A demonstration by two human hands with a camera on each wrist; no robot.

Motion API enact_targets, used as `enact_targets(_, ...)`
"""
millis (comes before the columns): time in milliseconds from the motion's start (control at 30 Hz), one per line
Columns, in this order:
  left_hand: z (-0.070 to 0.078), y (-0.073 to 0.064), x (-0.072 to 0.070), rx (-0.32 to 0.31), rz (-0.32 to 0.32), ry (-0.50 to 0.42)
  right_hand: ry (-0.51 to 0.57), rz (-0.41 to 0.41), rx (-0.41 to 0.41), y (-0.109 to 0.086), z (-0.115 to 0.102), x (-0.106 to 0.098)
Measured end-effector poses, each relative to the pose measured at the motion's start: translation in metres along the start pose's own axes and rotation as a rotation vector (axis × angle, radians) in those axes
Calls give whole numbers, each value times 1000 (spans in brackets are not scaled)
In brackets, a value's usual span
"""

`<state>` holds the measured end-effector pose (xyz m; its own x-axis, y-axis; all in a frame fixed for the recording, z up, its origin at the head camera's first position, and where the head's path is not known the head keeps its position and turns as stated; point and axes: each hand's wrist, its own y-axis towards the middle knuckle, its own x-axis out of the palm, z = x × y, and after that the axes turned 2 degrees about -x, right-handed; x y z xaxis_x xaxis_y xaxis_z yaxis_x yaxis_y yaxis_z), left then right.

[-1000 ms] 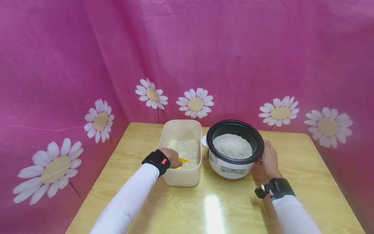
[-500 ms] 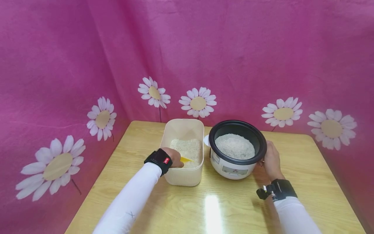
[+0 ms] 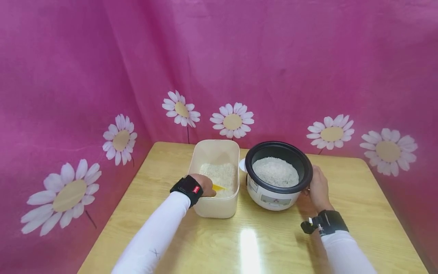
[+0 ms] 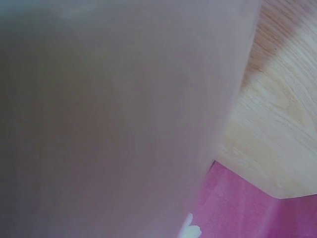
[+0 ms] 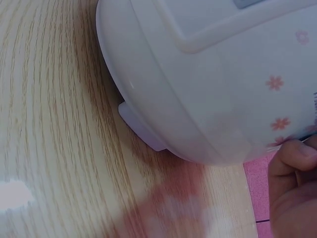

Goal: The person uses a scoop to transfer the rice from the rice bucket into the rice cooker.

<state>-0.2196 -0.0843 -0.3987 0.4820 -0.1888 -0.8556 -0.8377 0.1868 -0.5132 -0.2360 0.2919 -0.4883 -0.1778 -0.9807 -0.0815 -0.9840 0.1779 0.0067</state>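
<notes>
My left hand (image 3: 204,185) reaches over the near rim of a cream plastic bin (image 3: 215,208) and grips a yellow scoop (image 3: 218,187). The scoop's blade touches the rice (image 3: 219,173) inside; the handle is hidden in the hand. In the left wrist view the blurred bin wall (image 4: 124,124) fills most of the picture. To the right stands a white rice cooker (image 3: 273,201), lidless, its black inner pot (image 3: 301,167) holding a mound of white rice (image 3: 275,173). My right hand (image 3: 319,190) holds the cooker's right side, thumb and fingers (image 5: 294,157) curled against it; the exact grip is partly hidden.
Bin and cooker stand side by side on a wooden table (image 3: 219,247), with a narrow gap between them. A white side handle (image 3: 242,164) of the cooker juts toward the bin. A pink cloth (image 3: 273,76) with printed daisies surrounds the back and sides.
The whole view has shifted slightly with the head. Both hands keep nearly the same places, the scoop at the rice in the bin and the right hand at the cooker.
</notes>
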Motion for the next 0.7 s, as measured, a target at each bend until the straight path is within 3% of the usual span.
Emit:
enact_targets(367, -1, 1, 1, -5, 0, -17, 32, 19, 26, 11, 23, -4)
enact_targets(700, -1, 1, 3, 4, -9, -14, 55, -10, 65, 9, 21, -4)
